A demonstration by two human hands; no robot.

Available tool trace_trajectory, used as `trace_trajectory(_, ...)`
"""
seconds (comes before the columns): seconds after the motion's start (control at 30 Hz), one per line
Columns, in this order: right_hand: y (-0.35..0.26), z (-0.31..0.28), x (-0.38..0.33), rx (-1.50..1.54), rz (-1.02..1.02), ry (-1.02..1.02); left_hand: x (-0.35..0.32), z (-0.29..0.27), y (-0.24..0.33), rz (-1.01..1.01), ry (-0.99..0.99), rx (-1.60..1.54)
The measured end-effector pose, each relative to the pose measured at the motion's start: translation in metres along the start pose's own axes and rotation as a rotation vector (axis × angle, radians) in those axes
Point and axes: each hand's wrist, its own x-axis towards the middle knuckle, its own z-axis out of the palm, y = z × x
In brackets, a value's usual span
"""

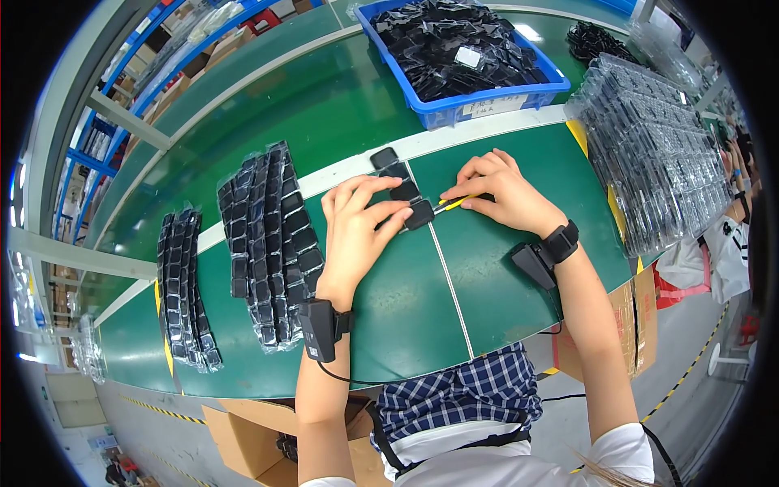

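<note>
My left hand (pixel 352 223) touches black strip (pixel 405 191) from left, clamped or not I cannot tell; right hand (pixel 510 195) clamps yellow tool (pixel 454 203), right of strip.

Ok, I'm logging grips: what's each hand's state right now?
Left hand: fingertips at the black square pieces; whether they're pinched can't be told.
Right hand: closed, holding a slim yellow-and-black tool.

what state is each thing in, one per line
left hand: bent, touching black strip
right hand: pinching yellow tool
black strip: laid out, partly covered
yellow tool: held, tip near the strip
blue bin: uncovered, heaped with black pieces
black bundles: wrapped in clear plastic
clear plastic trays: stacked
cardboard box at left: open
</note>
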Motion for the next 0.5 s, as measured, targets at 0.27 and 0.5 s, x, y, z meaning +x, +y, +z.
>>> trace_trajectory(0.27,-0.002,0.0,0.001,0.014,0.008,-0.061,0.001,0.004,-0.002,-0.137,-0.077,-0.049)
trace_trajectory(0.5,-0.001,0.013,0.012,0.025,-0.037,-0.048,0.008,0.002,-0.009,-0.205,-0.124,-0.212)
